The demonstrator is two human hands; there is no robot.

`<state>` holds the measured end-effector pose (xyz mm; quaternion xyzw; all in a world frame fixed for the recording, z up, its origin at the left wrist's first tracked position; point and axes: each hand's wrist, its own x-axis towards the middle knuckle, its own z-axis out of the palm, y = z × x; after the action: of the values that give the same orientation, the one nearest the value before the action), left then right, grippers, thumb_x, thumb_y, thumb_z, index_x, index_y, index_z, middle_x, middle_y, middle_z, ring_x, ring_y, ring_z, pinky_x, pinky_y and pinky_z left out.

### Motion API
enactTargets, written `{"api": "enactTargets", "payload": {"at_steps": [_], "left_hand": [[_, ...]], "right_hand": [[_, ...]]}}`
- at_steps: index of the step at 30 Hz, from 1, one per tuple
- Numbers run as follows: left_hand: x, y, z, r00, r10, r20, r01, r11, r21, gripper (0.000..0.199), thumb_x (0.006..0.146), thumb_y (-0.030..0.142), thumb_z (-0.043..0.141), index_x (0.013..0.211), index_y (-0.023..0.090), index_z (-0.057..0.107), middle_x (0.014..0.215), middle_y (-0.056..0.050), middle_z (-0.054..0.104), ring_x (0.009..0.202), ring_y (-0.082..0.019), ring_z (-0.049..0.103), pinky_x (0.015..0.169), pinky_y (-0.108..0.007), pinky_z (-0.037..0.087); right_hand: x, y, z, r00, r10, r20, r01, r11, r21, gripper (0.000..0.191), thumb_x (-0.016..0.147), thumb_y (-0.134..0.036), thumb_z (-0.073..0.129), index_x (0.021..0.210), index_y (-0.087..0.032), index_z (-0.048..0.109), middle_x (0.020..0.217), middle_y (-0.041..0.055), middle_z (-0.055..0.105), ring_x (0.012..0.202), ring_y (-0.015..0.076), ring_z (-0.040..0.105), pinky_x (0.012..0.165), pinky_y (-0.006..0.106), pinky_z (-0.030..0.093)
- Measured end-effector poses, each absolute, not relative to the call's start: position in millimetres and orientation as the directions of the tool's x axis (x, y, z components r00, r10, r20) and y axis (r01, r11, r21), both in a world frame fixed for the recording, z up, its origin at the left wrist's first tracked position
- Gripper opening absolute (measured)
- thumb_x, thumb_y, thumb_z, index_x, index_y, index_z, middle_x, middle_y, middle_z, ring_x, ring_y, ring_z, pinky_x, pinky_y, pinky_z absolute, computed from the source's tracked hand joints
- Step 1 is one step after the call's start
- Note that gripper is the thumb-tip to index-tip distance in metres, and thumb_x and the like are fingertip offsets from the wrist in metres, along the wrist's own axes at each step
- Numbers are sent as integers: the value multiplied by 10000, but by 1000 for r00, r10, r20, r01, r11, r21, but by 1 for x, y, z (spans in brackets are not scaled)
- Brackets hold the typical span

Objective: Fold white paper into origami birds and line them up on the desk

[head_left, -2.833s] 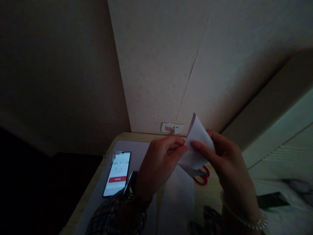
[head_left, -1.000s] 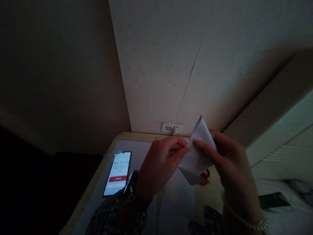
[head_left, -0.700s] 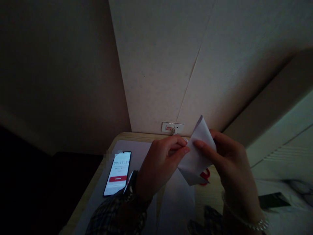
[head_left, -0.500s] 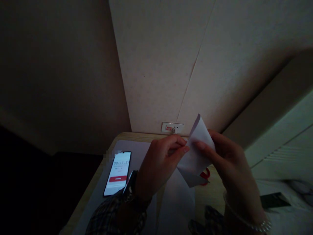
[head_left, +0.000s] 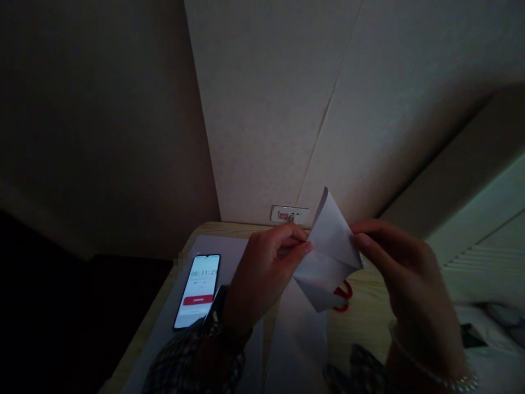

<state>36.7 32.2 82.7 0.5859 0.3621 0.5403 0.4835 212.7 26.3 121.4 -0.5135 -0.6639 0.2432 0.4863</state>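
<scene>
A folded sheet of white paper [head_left: 330,249] is held up above the table, its pointed tip upward and a crease across its middle. My left hand [head_left: 273,262] pinches its left edge between thumb and fingers. At the right corner, my right hand [head_left: 404,268] grips the paper between thumb and index finger. A lower flap of the sheet hangs down between the hands. Just behind that flap show the red handles of what look like scissors [head_left: 348,295], mostly hidden by the paper.
A phone [head_left: 199,293] with a lit timer screen lies at the left on white paper [head_left: 159,323]. More white paper [head_left: 297,345] lies in front of me on the wooden table [head_left: 361,323]. A wall socket [head_left: 289,214] with a switch sits behind the table edge.
My right hand has shifted right and its thumb has slid from the paper's face to its right corner. The paper has tilted slightly left, showing a crease and more of its surface.
</scene>
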Motion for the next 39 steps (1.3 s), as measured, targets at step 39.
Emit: {"api": "enactTargets", "payload": {"at_steps": [39], "left_hand": [[34,36,79,166,951,262,-125,-244,962,94,795,200,611,705,188,589,686,42,662,684,-102,644,586,-169,444]], "right_hand": [[201,20,119,70,862,502,531,394,-750,99,786,-241,671,689,-234,650,630,-24,596,605,134,545,505,251,362]]}}
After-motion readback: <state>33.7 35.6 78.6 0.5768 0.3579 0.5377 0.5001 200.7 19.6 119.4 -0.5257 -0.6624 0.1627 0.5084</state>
